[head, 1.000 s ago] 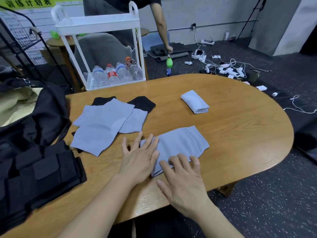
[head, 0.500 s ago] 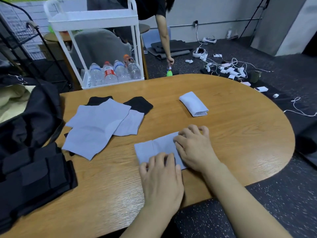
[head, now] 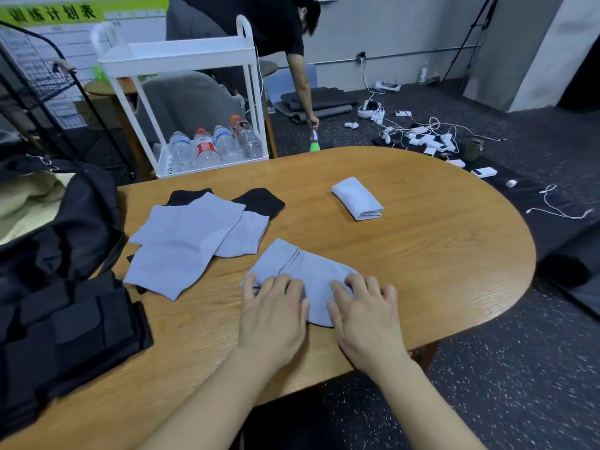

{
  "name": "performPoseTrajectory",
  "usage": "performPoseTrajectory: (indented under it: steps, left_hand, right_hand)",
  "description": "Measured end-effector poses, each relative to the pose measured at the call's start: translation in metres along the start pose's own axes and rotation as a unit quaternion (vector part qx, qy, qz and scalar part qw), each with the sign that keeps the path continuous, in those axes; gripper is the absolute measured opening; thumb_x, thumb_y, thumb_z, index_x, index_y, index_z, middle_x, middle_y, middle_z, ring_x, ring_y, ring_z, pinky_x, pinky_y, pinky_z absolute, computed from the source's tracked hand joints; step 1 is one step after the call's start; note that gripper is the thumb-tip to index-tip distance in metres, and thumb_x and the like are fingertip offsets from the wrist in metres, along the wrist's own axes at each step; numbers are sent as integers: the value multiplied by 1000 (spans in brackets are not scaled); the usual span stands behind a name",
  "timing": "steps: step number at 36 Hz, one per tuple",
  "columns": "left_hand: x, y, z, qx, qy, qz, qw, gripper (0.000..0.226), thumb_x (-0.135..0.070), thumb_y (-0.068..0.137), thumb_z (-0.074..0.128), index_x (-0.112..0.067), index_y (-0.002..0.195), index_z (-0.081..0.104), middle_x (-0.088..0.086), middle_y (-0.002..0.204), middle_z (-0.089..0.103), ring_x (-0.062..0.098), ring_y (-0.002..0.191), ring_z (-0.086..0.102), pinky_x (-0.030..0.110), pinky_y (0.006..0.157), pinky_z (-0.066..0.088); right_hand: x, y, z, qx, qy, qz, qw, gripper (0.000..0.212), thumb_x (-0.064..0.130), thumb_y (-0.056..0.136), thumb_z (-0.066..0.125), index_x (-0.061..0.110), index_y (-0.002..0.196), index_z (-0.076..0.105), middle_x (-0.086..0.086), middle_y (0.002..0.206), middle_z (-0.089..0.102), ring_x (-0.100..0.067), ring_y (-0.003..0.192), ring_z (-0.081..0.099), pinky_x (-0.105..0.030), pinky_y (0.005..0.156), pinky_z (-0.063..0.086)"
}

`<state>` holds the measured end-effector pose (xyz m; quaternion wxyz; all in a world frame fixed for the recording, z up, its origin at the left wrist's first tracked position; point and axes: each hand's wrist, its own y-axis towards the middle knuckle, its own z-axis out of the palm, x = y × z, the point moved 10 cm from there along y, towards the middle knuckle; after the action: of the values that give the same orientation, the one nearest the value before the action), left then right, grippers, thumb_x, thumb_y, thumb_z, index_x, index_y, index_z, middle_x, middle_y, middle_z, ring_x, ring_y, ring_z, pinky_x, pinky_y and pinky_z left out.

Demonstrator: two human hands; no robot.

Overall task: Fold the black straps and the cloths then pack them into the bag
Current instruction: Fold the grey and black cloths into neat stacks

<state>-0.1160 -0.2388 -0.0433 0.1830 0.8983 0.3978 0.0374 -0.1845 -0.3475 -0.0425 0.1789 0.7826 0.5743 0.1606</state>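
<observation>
A light grey cloth (head: 302,271) lies folded near the front edge of the wooden table (head: 438,254). My left hand (head: 272,316) holds its left part with bent fingers. My right hand (head: 365,313) holds its right edge, fingers curled over the fabric. A pile of flat grey cloths (head: 181,245) lies to the left, on top of black cloths (head: 261,203). One folded grey cloth (head: 357,203) rests farther back. The open black bag (head: 74,228) sits at the table's left end, with black padded straps (head: 71,326) in front of it.
A white cart (head: 181,56) with water bottles (head: 214,147) stands behind the table. A person (head: 292,43) bends down beyond it. Cables and chargers (head: 428,138) litter the dark floor at the right. A black wire rack (head: 39,76) stands at far left.
The cloth went from spread flat to folded over and now lies turned on a diagonal. My hands moved from one ahead of the other to side by side on its near part.
</observation>
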Motion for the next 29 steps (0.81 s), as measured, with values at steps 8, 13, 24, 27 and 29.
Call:
performPoseTrajectory:
  steps: [8,13,24,27,29]
  left_hand:
    - [14,6,-1,9,-7,46,999,28,-35,85,34,-30,94,60,-16,92,58,9,92,62,47,106,12]
    - [12,-3,-16,-26,-62,-1,998,30,-30,90,34,-29,100,62,-13,101,61,12,95,62,39,93,23]
    - [0,-31,-9,10,-91,-28,995,26,-37,96,31,-35,91,57,-19,93,53,5,91,55,30,92,20]
    - [10,-32,-10,23,-89,-15,996,29,-37,97,27,-36,92,55,-21,94,51,4,94,55,33,98,18]
    - [17,-34,-10,33,-90,-9,995,30,-37,97,24,-37,93,54,-22,95,50,3,97,54,37,101,17]
  right_hand:
    - [17,-12,-11,-23,19,25,999,36,38,91,39,15,93,68,-5,92,60,-28,82,54,-39,71,28]
    - [7,11,-19,-42,68,1,997,33,34,89,40,20,86,70,-1,92,63,-27,83,56,-37,70,25]
    - [-5,5,2,51,109,-38,992,29,35,90,39,27,89,67,6,92,59,-22,82,55,-37,70,26]
    - [0,-9,0,59,120,-41,990,28,35,91,40,27,98,66,6,96,57,-20,86,54,-37,71,27]
    - [4,-17,-1,65,126,-40,989,28,35,92,40,28,102,64,7,98,56,-19,88,53,-35,72,28]
